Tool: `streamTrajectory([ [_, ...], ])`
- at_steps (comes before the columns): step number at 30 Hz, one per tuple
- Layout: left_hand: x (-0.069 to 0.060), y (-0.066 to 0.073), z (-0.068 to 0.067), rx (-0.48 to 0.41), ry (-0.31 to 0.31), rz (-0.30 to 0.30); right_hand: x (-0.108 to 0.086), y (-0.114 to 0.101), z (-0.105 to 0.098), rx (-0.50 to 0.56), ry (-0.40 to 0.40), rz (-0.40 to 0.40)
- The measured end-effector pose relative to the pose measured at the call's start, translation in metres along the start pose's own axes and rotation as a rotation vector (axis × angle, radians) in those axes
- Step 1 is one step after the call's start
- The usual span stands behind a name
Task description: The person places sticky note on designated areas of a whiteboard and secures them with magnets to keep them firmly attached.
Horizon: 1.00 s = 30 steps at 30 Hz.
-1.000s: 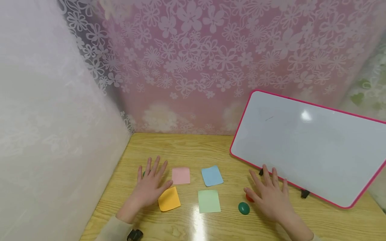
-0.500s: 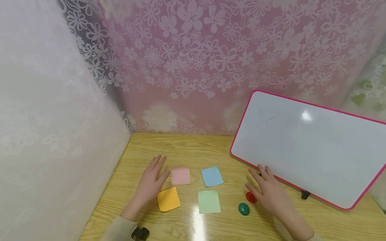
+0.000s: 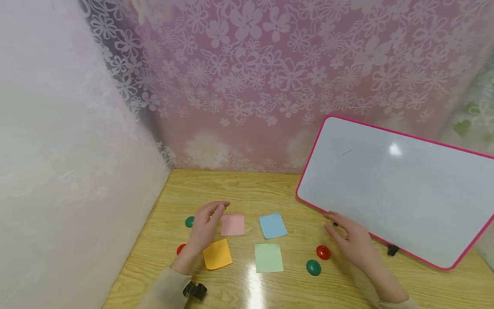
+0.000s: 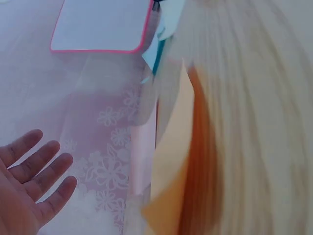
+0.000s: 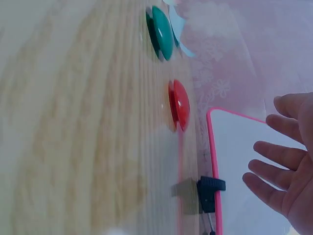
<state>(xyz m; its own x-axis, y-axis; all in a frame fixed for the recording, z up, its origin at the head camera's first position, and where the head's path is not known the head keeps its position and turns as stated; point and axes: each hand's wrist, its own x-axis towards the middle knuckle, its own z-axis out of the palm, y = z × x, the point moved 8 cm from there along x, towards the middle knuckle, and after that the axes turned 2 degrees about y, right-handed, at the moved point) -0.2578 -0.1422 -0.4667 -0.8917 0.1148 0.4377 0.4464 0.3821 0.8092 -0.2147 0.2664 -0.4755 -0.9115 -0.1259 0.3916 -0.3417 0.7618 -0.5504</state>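
Observation:
My left hand (image 3: 205,225) is beside the pink note (image 3: 233,225), holding nothing; in the left wrist view its fingers are spread and relaxed. The orange note (image 3: 218,254) lies just below it. A green disc (image 3: 189,221) and a partly covered red disc (image 3: 180,248) are left of that hand and forearm. My right hand (image 3: 353,241), empty with loosely bent fingers, hovers at the whiteboard's lower edge. Left of it lie a red disc (image 3: 323,252) and a green disc (image 3: 313,267). Between the hands are the blue note (image 3: 273,225) and the green note (image 3: 269,258).
A whiteboard (image 3: 397,189) with a pink frame leans at the right on black clips, one clip (image 3: 392,249) showing below its edge. Flowered cloth (image 3: 239,86) hangs behind the wooden table (image 3: 239,184). Pale cloth (image 3: 69,163) covers the left side.
My left hand has turned sideways and shifted right, uncovering the green disc and part of a red one. My right hand has turned on its side, leaving the right red disc fully visible.

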Motion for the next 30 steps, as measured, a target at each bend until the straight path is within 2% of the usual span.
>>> streamTrajectory([
  [5,0.007,-0.001,0.009,-0.152,0.04,-0.039,0.0,0.015,-0.019,0.004,0.08,0.04],
  [9,0.011,-0.004,0.013,-0.223,0.071,-0.1,-0.004,0.029,-0.039,0.042,0.146,0.095],
  [14,0.016,-0.007,0.015,-0.312,0.101,-0.169,-0.009,0.045,-0.068,0.068,0.321,0.159],
  [19,0.021,-0.008,0.018,-0.387,0.124,-0.169,-0.016,0.062,-0.097,0.073,0.491,0.2],
  [24,0.024,-0.011,0.025,-0.451,0.118,-0.185,-0.023,0.078,-0.124,0.02,0.608,0.186],
  [30,0.026,-0.015,0.032,-0.527,0.118,-0.24,-0.038,0.093,-0.157,-0.081,0.766,0.199],
])
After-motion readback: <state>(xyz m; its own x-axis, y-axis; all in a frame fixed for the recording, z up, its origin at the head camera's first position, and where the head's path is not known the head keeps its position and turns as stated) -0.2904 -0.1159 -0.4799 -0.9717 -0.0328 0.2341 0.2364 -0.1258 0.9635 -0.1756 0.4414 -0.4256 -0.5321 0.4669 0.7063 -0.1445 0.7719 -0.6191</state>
